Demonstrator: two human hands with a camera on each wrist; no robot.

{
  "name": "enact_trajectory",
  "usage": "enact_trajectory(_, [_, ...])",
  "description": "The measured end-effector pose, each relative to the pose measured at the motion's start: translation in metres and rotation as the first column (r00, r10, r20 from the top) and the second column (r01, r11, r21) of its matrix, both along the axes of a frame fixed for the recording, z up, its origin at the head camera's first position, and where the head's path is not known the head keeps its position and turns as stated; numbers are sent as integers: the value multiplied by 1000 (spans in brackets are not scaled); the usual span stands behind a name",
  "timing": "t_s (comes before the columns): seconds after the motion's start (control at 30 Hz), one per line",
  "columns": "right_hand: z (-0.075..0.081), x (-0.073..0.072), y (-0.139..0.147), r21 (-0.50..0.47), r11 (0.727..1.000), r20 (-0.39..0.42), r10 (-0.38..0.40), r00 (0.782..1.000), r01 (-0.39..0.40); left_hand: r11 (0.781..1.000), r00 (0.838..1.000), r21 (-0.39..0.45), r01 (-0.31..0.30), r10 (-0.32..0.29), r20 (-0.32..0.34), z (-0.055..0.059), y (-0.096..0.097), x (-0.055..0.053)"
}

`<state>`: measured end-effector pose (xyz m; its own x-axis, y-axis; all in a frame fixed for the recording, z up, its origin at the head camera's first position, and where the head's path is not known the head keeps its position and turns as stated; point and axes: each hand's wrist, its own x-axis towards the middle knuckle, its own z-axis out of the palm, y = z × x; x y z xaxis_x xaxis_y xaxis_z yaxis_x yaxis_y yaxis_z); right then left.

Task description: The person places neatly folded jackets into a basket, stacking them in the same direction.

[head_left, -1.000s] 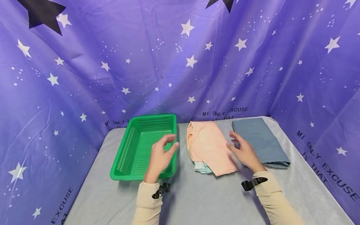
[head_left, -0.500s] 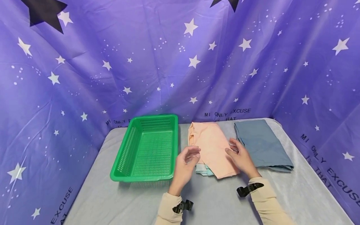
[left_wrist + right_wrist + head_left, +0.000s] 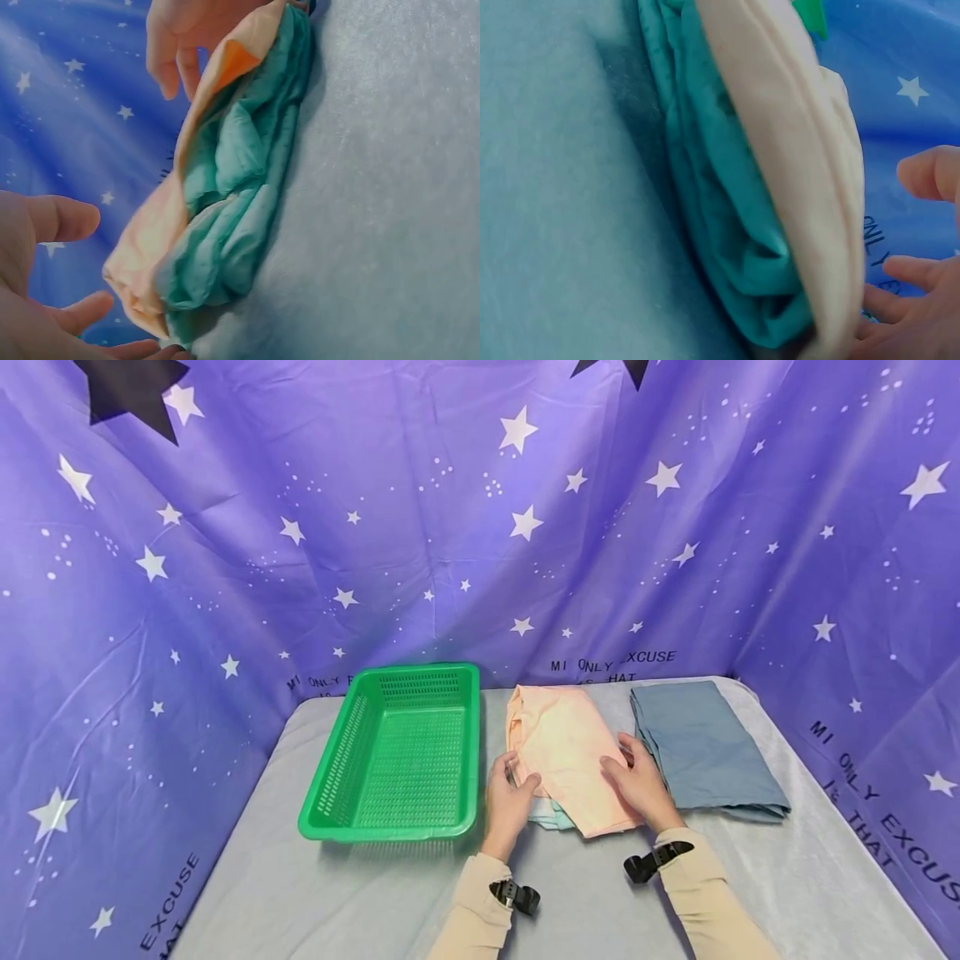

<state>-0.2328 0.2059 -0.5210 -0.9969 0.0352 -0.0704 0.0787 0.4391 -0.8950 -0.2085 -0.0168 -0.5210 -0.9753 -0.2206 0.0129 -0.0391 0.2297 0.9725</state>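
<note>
A folded peach garment (image 3: 566,747) lies on top of a folded teal garment (image 3: 551,814) on the table. My left hand (image 3: 508,802) is at the left edge of this stack, thumb spread from the fingers. In the left wrist view the fingertips (image 3: 139,349) reach the near end of the peach cloth (image 3: 146,255), beside the teal layers (image 3: 232,217). Along the right edge sits my right hand (image 3: 643,783), fingers extended and thumb raised. The right wrist view has its fingers (image 3: 889,300) against the peach side (image 3: 802,172), partly hidden behind it. Neither hand grips the cloth.
A green plastic basket (image 3: 476,760) with perforated walls stands left of the stack, nothing inside it. To the right lies a folded blue-grey garment (image 3: 705,743). A grey cloth covers the table (image 3: 577,902), and a purple starry curtain (image 3: 420,543) hangs behind.
My left hand has moved right, from over the basket's edge to the left side of the stack. The right hand has shifted slightly closer to the stack's right edge. The garments stay put.
</note>
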Motion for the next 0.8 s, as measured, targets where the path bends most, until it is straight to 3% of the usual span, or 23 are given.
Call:
enact_trajectory(0.13, [-5, -5, -1, -60, 998, 19, -25, 1000, 26, 999, 999, 33, 11, -13, 51, -3, 4, -8])
enact_trajectory(0.47, [-9, -20, -1, -224, 971, 104, -56, 993, 79, 997, 993, 62, 43, -50, 109, -5, 9, -25])
enact_trajectory(0.63, [-12, -25, -2, -275, 958, 158, -45, 986, 87, 992, 990, 107, 59, -72, 125, -5, 12, -29])
enact_trajectory(0.8, [-17, -29, 0, -261, 960, 188, -53, 981, 101, 987, 987, 148, 66, -87, 138, -7, 13, -34])
